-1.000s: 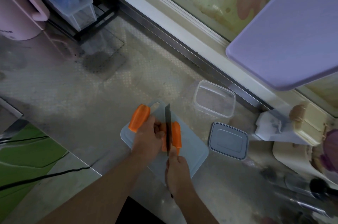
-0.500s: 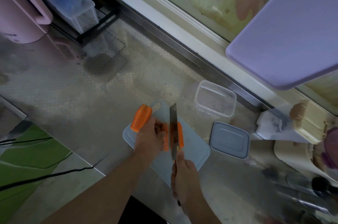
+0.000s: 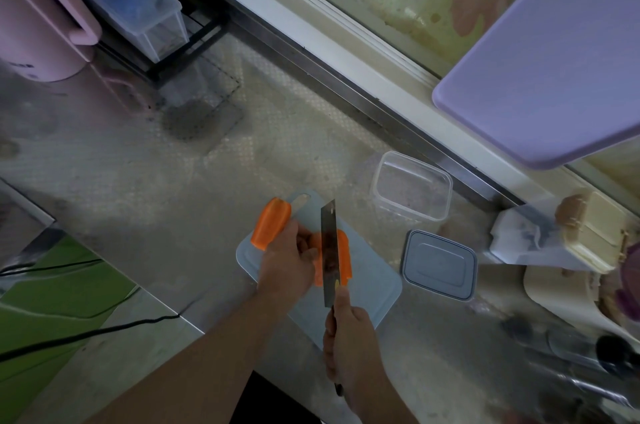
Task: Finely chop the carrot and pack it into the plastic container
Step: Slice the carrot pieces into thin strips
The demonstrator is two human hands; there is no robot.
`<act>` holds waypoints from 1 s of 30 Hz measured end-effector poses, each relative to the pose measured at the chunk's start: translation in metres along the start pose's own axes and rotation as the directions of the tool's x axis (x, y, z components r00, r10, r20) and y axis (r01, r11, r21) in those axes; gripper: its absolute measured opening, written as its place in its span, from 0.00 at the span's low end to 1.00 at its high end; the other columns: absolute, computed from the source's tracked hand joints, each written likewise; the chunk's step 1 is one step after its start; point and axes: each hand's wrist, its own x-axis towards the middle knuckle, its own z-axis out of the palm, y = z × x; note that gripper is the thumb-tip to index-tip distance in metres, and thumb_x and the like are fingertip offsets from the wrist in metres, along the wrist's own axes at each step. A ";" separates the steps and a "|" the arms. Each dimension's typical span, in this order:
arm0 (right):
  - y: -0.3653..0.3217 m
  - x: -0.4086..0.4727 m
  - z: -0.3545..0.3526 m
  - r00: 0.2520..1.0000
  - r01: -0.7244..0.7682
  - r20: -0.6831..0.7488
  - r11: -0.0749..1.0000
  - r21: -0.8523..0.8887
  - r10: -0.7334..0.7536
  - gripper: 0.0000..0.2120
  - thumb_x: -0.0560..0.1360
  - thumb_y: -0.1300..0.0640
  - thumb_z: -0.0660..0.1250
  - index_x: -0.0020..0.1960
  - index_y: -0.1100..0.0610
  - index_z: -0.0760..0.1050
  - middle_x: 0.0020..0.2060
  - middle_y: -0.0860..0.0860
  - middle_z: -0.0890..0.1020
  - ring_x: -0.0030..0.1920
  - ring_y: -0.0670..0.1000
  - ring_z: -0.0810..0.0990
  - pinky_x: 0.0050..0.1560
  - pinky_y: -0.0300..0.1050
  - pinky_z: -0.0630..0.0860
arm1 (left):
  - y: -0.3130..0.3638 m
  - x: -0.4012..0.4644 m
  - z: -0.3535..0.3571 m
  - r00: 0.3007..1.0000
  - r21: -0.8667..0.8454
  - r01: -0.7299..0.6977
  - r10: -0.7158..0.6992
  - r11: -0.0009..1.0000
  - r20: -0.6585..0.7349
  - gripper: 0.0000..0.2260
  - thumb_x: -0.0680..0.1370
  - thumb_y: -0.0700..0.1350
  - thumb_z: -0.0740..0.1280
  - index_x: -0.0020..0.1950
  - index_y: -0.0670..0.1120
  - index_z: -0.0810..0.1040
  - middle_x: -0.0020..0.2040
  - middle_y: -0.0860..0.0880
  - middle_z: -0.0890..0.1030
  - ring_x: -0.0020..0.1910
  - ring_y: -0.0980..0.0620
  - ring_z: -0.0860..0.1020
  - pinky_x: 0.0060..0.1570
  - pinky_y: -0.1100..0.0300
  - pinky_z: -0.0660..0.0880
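Head view, looking down on a steel bench (image 3: 138, 202): at ten o'clock stands a pink kettle (image 3: 38, 25), with a clear storage box (image 3: 145, 18) on a black rack just to its right. Near the middle, a pale blue cutting board (image 3: 374, 288) lies on the bench. At the board's eleven o'clock corner rests one carrot piece (image 3: 270, 228), well lit and uncut. The left hand (image 3: 289, 262) lies beside it, its fingers (image 3: 306, 247) curled down and pressing on a second carrot piece (image 3: 343, 255), which lies lengthwise on the board. A knife (image 3: 329, 250) stands edge-down along that piece, apparently splitting it, though the blade hides the cut itself. The right hand (image 3: 349, 344), at six o'clock from the blade, has its fingers wrapped tight round the knife handle. At two o'clock from the board sits the open plastic container (image 3: 412, 186), and at three o'clock its grey lid (image 3: 440, 264) lies flat on the bench, just beside the board.
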 end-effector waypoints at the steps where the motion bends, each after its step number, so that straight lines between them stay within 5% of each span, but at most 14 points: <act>1: 0.000 0.000 0.000 1.000 -0.002 -0.002 1.000 -0.001 0.002 0.29 0.83 0.36 0.52 0.27 0.49 0.62 0.25 0.50 0.61 0.23 0.48 0.57 0.25 0.38 0.56 | 0.001 -0.001 0.000 1.000 0.003 0.004 -0.004 1.000 0.003 0.11 0.77 0.35 0.68 0.46 0.52 0.73 0.42 0.50 0.78 0.43 0.52 0.78 0.47 0.54 0.78; 16: 0.013 0.003 0.006 0.994 -0.014 -0.107 0.994 -0.110 0.003 0.27 0.81 0.33 0.53 0.34 0.52 0.66 0.24 0.46 0.66 0.25 0.48 0.65 0.32 0.42 0.63 | 0.001 0.001 0.001 0.998 -0.036 0.055 -0.054 0.998 0.032 0.12 0.78 0.36 0.67 0.46 0.55 0.72 0.42 0.52 0.79 0.43 0.52 0.78 0.45 0.59 0.74; 21: 0.030 -0.004 0.003 0.992 0.001 -0.118 0.962 -0.272 -0.035 0.17 0.84 0.40 0.53 0.41 0.45 0.69 0.40 0.53 0.75 0.41 0.52 0.74 0.48 0.48 0.74 | 0.001 0.001 -0.001 0.999 -0.043 0.046 -0.045 0.998 0.026 0.11 0.79 0.38 0.69 0.46 0.54 0.73 0.42 0.53 0.79 0.43 0.55 0.78 0.45 0.59 0.73; 26: 0.023 0.000 0.004 0.988 -0.058 -0.155 0.978 -0.200 0.027 0.24 0.83 0.38 0.53 0.43 0.55 0.73 0.37 0.52 0.76 0.39 0.51 0.75 0.45 0.46 0.71 | 0.001 0.001 -0.002 0.998 -0.043 0.052 -0.050 0.998 0.039 0.11 0.78 0.39 0.69 0.46 0.55 0.73 0.42 0.53 0.80 0.44 0.55 0.79 0.47 0.56 0.76; 30: 0.020 0.005 0.005 0.982 -0.045 -0.190 0.967 -0.250 -0.003 0.22 0.85 0.40 0.49 0.51 0.55 0.74 0.45 0.51 0.77 0.46 0.49 0.76 0.50 0.45 0.72 | 0.001 0.003 -0.002 0.997 -0.037 0.069 -0.068 0.997 0.025 0.10 0.78 0.40 0.71 0.48 0.54 0.74 0.43 0.54 0.79 0.44 0.56 0.78 0.47 0.57 0.74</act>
